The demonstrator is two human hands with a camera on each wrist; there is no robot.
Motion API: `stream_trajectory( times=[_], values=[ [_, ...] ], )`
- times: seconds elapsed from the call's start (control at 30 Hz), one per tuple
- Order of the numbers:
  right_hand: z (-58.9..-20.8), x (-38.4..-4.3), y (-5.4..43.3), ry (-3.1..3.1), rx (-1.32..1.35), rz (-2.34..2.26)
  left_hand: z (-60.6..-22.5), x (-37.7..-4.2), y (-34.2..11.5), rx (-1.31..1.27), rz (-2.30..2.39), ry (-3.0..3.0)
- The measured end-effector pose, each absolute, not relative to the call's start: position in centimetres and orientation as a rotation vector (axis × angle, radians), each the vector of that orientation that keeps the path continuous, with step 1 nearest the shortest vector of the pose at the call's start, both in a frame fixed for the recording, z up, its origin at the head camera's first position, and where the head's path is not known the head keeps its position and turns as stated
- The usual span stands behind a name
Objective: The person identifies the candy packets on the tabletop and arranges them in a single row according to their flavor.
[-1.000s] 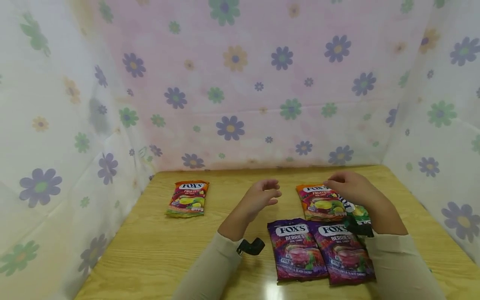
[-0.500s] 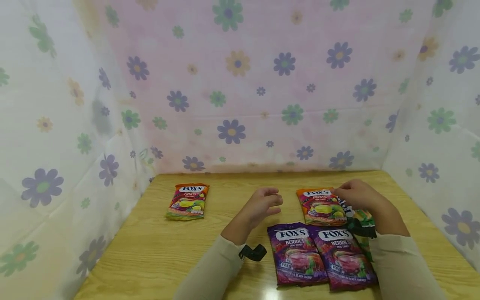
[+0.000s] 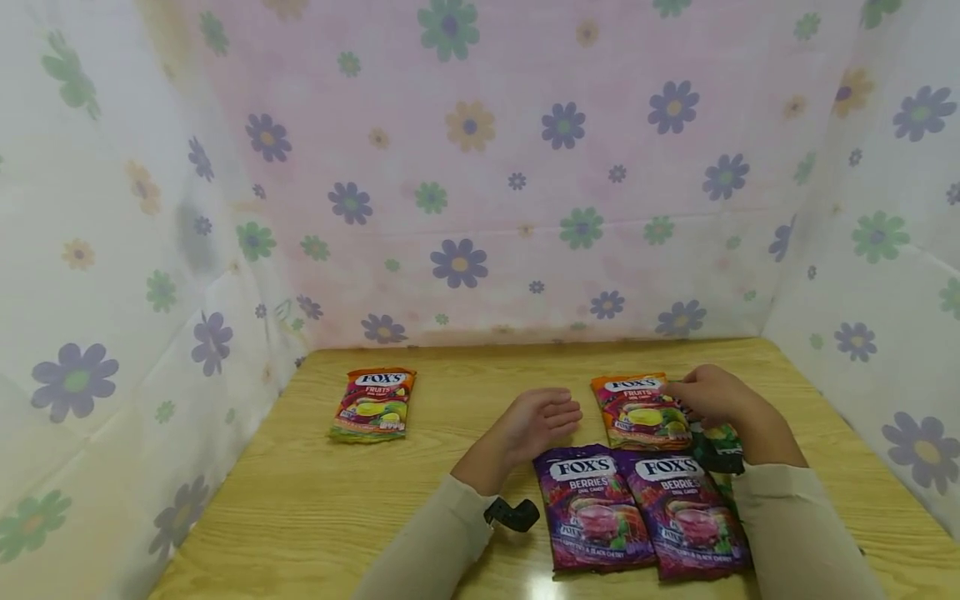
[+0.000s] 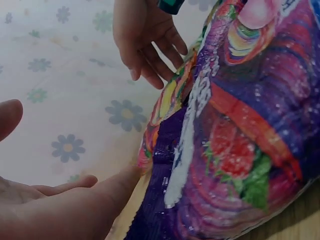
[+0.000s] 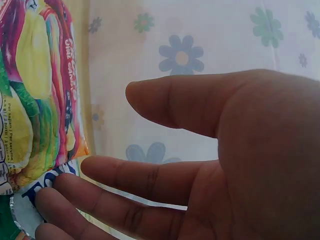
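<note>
My left hand (image 3: 543, 421) lies open just above the table, fingers straight, beside the top edge of a purple Fox's Berries packet (image 3: 592, 508); the left wrist view shows that hand (image 4: 65, 205) at this packet (image 4: 250, 150). A second Berries packet (image 3: 690, 512) lies against the first. My right hand (image 3: 708, 396) is over the right side of an orange Fox's Fruits packet (image 3: 637, 412), relaxed fingers (image 5: 115, 200) touching the top of a dark green packet (image 3: 720, 446) that it partly hides. Another Fruits packet (image 3: 372, 402) lies alone at the left.
The wooden table (image 3: 300, 500) is enclosed by flowered cloth walls (image 3: 465, 208) at the back and both sides. A black strap piece (image 3: 512, 514) sits at my left wrist. Bare wood lies between the lone left packet and my left hand.
My left hand has dropped lower and its fingers have straightened. My right hand has sunk a little onto the packets at the right. No packet has moved.
</note>
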State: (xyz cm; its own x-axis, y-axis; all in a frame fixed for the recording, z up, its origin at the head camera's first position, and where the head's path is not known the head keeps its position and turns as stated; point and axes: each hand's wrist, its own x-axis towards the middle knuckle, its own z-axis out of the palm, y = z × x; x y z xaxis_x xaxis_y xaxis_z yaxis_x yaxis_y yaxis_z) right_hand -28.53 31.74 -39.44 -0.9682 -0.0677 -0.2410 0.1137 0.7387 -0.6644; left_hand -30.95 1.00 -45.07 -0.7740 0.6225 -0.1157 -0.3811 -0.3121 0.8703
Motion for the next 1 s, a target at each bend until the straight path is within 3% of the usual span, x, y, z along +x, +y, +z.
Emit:
stream_trajectory(
  times=[1.0],
  values=[
    [-41.7, -29.9, 29.9, 2.707, -0.008, -1.074, -46.7, -31.4, 1.4, 0.297, 2.038, 1.324]
  ],
)
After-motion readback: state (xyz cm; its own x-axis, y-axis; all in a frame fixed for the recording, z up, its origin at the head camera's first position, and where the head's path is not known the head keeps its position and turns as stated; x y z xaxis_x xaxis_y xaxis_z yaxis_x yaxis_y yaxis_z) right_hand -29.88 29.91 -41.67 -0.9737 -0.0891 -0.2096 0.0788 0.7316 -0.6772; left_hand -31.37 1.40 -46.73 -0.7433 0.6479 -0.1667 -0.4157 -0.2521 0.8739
